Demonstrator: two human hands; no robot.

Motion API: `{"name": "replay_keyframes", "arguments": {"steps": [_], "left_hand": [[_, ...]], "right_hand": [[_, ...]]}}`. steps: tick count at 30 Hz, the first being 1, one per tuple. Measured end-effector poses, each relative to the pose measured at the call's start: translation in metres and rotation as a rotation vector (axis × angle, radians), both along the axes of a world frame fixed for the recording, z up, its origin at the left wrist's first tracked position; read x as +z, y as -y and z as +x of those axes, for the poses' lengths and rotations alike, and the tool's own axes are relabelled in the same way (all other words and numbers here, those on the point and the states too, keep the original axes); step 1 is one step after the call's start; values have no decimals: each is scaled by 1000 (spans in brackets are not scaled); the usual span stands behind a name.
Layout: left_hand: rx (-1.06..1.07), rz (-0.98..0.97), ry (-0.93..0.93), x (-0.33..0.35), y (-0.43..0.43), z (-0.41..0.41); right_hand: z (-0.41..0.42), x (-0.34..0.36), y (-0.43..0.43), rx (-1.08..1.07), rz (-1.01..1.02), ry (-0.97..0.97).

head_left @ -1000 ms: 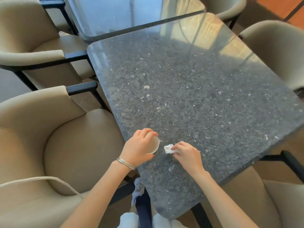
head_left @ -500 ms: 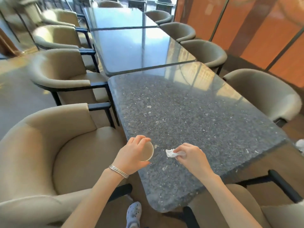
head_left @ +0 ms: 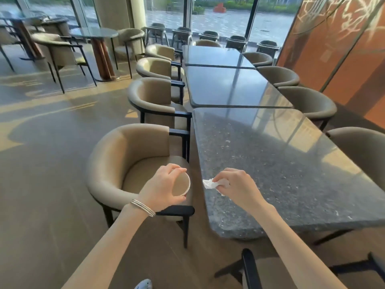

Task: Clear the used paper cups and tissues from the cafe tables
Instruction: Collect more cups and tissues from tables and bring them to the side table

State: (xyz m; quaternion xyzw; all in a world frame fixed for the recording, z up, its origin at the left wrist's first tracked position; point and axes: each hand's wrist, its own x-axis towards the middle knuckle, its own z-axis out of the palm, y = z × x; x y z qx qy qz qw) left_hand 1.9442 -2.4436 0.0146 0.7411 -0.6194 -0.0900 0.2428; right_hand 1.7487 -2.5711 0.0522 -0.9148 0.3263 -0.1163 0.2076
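Note:
My left hand (head_left: 161, 189) grips a tan paper cup (head_left: 181, 184), tipped on its side with its mouth facing right. The cup hangs over the seat of a beige armchair (head_left: 116, 163), left of the dark speckled stone table (head_left: 281, 174). My right hand (head_left: 237, 187) holds a crumpled white tissue (head_left: 209, 183) just above the table's near left edge. Part of the tissue is hidden inside the fingers. A thin bangle circles my left wrist.
Two more dark tables (head_left: 225, 86) continue the row toward the windows, with beige armchairs (head_left: 154, 99) along both sides. An orange partition (head_left: 343, 49) runs on the right. A round table (head_left: 94, 34) and chairs stand far left. Open wooden floor (head_left: 48, 163) lies to the left.
The view has lifted from the tabletop to the room. Both hands have come off the table and shifted left, the cup now over the armchair, the tissue still held.

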Motion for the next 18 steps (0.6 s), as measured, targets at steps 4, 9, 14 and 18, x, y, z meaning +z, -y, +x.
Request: {"name": "replay_keyframes", "arguments": {"steps": [4, 9, 14, 18], "left_hand": [[85, 0, -28, 4, -52, 22], [179, 25, -54, -10, -127, 63], [255, 129, -36, -19, -204, 125], [300, 152, 6, -13, -255, 189]], "right_hand": [[31, -3, -39, 73, -1, -20], [84, -21, -90, 147, -6, -43], [159, -33, -148, 202, 48, -70], [226, -33, -192, 229, 72, -37]]}}
